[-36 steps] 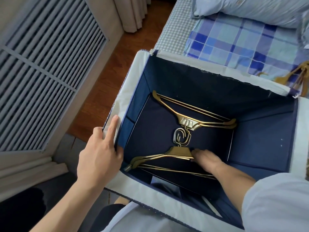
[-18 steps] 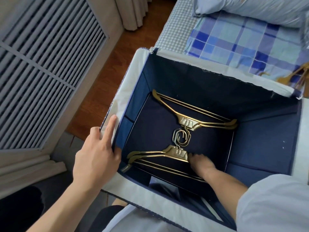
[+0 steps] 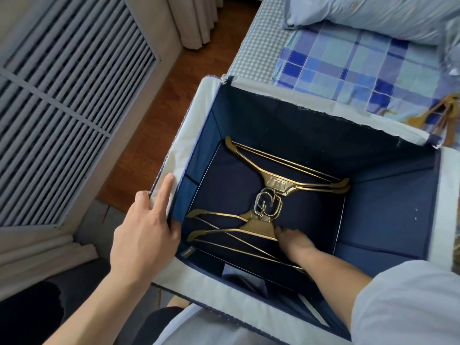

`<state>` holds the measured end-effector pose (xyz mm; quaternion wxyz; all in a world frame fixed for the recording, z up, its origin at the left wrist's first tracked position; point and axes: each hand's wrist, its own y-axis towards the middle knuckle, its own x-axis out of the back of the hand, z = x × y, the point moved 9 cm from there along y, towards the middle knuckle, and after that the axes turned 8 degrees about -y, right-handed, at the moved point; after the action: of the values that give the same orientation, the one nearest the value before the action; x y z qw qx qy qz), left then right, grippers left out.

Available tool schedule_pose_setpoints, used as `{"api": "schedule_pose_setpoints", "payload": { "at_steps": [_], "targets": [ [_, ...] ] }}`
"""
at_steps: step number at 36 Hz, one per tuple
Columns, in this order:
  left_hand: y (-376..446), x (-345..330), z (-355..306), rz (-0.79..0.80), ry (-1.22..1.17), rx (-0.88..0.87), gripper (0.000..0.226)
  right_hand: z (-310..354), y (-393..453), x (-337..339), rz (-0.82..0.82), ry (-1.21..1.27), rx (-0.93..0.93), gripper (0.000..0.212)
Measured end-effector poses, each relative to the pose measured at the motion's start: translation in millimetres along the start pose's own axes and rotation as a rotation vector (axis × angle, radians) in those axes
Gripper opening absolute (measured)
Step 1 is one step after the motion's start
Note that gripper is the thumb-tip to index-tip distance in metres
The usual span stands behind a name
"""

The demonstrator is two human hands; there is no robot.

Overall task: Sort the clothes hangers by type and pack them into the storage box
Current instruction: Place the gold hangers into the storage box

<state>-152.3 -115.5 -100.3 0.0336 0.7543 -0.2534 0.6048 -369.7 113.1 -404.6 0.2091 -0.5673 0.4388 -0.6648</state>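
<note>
Hangers (image 3: 256, 226), the gold ones nearest you on the box floor, are under your right hand (image 3: 295, 241): your fingers lie flat against the neck of that pair, though the view does not show whether any finger curls round the metal. The two splay apart at their left ends, and their hooks (image 3: 267, 204) interlock with those of a second gold pair (image 3: 286, 179) lying along the far side of the floor. Your left hand (image 3: 143, 235) grips the left rim of the storage box (image 3: 390, 207), thumb inside the wall, forefinger stretched straight along the white edge. The box (dark blue inside, white at the rim) stands against a bed with a blue checked sheet (image 3: 348, 68). More gold hangers (image 3: 445, 113) lie on that sheet just past the box's far right corner.
</note>
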Motion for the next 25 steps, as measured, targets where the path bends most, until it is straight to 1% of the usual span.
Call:
{"api": "schedule_pose_setpoints", "payload": {
  "at_steps": [3, 6, 12, 17, 19, 23, 25],
  "targets": [
    [-0.3, 0.0, 0.4, -0.003, -0.002, -0.001, 0.081, 1.6, -4.3, -7.0, 0.000, 0.001, 0.026, 0.054],
    [-1.0, -0.6, 1.8, -0.001, -0.003, 0.003, 0.080, 3.9, -8.9, -9.8, 0.012, 0.035, 0.036, 0.047],
    [-0.2, -0.6, 1.7, 0.001, -0.007, 0.007, 0.080, -5.6, -5.9, 0.0, 0.056, 0.047, -0.009, 0.041],
    [-0.1, 0.5, -0.1, -0.001, -0.009, 0.001, 0.080, 1.5, -13.2, 15.7, 0.000, 0.017, 0.036, 0.037],
    [0.1, 0.5, 1.0, 0.001, -0.009, 0.005, 0.081, 10.1, -18.7, 13.8, 0.002, 0.013, 0.056, 0.039],
    [0.1, -1.1, 2.1, 0.000, 0.001, 0.003, 0.082, 26.1, -25.9, 0.5, 0.090, 0.066, 0.064, 0.048],
    [0.1, -2.1, 2.7, -0.004, -0.001, 0.004, 0.082, 31.4, -27.9, -1.4, 0.104, 0.078, 0.052, 0.049]
  ]
}}
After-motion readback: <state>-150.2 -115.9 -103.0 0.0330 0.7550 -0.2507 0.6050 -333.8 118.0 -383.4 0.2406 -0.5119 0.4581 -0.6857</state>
